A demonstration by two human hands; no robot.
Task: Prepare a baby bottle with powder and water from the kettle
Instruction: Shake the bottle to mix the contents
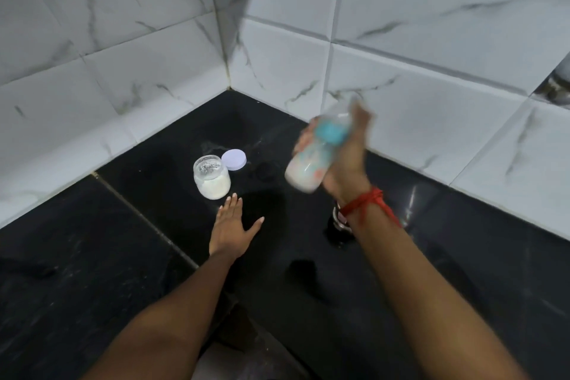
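Glossy black stone counter (pixel 123 256) runs into a corner of white marble-veined tiles (pixel 401 25). Right hand (pixel 345 160), red thread (pixel 367 202) at the wrist, is clamped around the baby bottle (pixel 311 160), held tilted in the air, blurred, with a teal collar and milky white liquid inside. Left hand (pixel 229 227) lies flat with fingers spread on the counter, holding nothing. Just beyond it stands an open glass jar (pixel 212 177) half full of white powder, its pale round lid (pixel 234 159) lying beside it.
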